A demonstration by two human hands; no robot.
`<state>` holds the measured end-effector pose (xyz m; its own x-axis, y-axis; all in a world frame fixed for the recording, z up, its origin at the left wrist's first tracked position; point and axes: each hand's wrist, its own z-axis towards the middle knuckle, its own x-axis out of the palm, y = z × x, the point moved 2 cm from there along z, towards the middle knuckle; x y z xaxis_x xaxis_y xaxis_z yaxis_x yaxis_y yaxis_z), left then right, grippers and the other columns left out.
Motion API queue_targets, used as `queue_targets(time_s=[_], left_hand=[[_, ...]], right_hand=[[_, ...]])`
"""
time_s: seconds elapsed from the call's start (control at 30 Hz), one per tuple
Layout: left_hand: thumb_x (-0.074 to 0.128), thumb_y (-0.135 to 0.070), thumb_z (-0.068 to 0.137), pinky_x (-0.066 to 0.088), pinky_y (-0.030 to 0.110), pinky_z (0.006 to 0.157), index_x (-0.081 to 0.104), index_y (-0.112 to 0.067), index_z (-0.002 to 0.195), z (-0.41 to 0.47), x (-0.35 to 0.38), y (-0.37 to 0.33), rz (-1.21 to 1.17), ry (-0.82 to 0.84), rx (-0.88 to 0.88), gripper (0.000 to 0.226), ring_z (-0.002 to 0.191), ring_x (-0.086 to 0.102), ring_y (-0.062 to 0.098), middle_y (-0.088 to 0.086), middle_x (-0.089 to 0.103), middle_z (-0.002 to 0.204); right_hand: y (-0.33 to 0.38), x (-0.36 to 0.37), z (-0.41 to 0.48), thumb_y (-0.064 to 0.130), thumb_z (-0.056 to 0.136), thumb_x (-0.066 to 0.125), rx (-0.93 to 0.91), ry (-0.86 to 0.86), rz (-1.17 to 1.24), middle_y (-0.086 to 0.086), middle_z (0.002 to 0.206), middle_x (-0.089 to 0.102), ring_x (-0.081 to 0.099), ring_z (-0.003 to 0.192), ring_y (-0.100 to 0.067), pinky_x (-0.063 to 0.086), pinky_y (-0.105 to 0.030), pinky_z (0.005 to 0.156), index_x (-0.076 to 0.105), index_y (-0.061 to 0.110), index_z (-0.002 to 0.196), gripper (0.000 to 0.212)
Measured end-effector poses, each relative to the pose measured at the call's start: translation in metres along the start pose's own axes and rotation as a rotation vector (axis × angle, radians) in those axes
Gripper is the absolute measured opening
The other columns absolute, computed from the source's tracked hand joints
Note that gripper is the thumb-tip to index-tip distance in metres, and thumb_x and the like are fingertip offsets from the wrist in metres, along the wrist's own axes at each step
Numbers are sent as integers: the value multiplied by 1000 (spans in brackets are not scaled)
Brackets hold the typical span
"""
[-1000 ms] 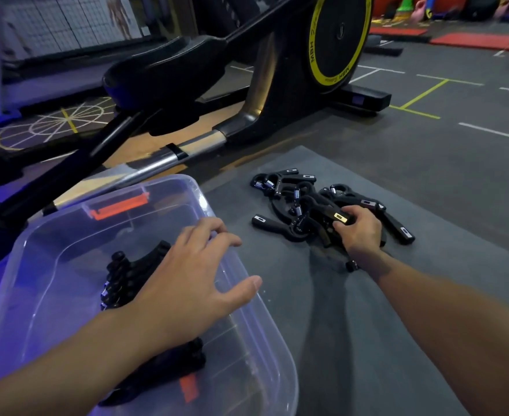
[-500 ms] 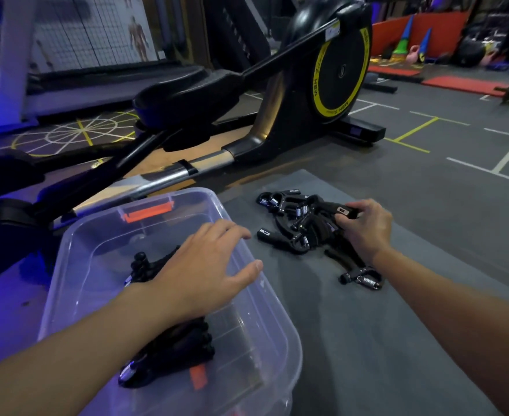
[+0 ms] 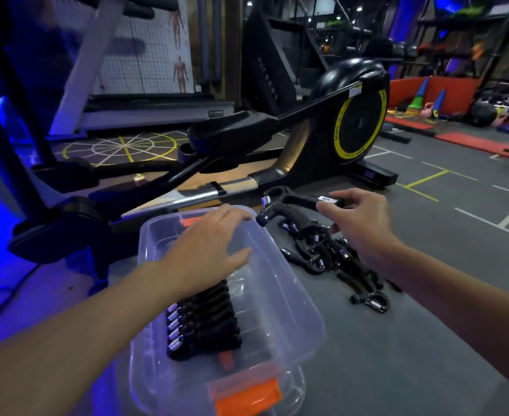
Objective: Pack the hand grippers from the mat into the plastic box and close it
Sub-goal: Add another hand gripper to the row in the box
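Black foam-handled hand gripper [image 3: 295, 209] pinched in my right hand [image 3: 359, 223], held above the loose pile of grippers [image 3: 331, 259] on the grey rubber mat [image 3: 397, 370]. My left hand [image 3: 208, 250] hovers, fingers relaxed, over the clear plastic box [image 3: 295, 295]; packed grippers [image 3: 205, 322] lie beneath it. Black-and-yellow elliptical trainer [image 3: 358, 124] beyond.

A black elliptical trainer [image 3: 292, 166] stands on the grey rubber floor [image 3: 457, 235], its black flywheel disc [image 3: 359, 121] ringed in yellow. Behind it hangs a white gridded anatomy chart [image 3: 157, 55], above a yellow-and-white spoked circle [image 3: 121, 147] painted on the floor. Far right lie flat red mats [image 3: 472, 142] and green-and-blue cones [image 3: 418, 99].
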<state>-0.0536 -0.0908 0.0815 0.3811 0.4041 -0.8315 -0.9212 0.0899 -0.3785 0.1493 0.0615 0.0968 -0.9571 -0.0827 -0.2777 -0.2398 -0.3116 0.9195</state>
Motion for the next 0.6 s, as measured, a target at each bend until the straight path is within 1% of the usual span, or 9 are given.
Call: queue_targets(time_s=[0.1,0.17,0.3,0.4,0.43,0.5,0.6], left_hand=[[71,-25,80,42,34,99,52,-26,128,-13,-19,5,12,-88,34,51,117,49,10,-10,54,124],[74,-24,80,42,31,97,55,-25,126,-21,-28,7,47,-110,67,50,115,50,10,-11,56,122],[77,-25,80,47,34,91,59,-23,117,-37,-38,20,87,-111,146,41,109,53,9,-12,58,115],[71,-26,83,48,35,89,61,-20,113,-45,-47,31,53,-134,141,32,103,55,10,-11,59,109],[70,-27,83,47,34,89,62,-20,113,-47,-51,34,41,-146,138,31,101,56,10,-11,60,107],[68,-26,84,45,29,89,63,-21,113,-51,-56,38,19,-159,125,29,99,57,7,-12,62,106],[66,-31,87,46,25,86,62,-26,109,-56,-58,46,19,-124,110,23,94,57,3,-17,62,102]], right_hand=[[17,8,-28,20,75,81,42,70,82,-1,64,69,57,44,-12,48,-28,49,73,17,87,14],[25,16,-44,16,77,80,83,121,152,-2,66,70,56,45,-14,49,-32,54,73,15,85,10],[36,36,-65,15,79,78,140,196,223,-2,65,68,56,46,-11,49,-32,58,73,10,84,9],[39,47,-74,11,81,76,170,256,268,-9,68,62,53,47,-9,49,-24,54,73,4,86,9],[39,50,-76,10,82,74,184,277,281,-10,67,60,51,47,-11,49,-22,53,73,2,87,10],[37,57,-79,12,85,72,217,322,315,-10,64,55,49,47,-13,50,-22,52,72,0,88,13],[33,67,-79,17,88,69,216,371,281,-7,64,57,48,49,-13,51,-23,52,71,3,84,15]])
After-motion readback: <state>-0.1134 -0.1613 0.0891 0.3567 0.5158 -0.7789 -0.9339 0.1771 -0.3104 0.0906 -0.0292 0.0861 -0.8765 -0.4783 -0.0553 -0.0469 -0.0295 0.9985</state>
